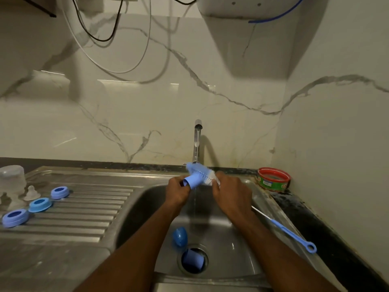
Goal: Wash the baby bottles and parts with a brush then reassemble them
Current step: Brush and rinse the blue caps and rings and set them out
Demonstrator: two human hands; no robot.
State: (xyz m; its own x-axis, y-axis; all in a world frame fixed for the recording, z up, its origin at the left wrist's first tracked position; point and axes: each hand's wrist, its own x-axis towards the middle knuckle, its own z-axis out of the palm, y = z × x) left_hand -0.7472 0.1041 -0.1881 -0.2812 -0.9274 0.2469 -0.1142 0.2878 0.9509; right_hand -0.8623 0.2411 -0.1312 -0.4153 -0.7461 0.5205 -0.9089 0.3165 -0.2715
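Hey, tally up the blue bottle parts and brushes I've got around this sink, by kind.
Blue collar rings on the drainboard: 3
Blue caps, one in the left hand, two in the basin: 3
Brushes: 2
Total: 8

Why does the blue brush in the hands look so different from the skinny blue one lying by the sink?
The big brush has a fat, bushy head; the thin brush is a slim stick with a narrow white tip and a ring at its end. The big brush is held by the right hand under the tap's water, against a blue cup in the left hand; the thin brush lies untouched on the sink rim. Both are blue.
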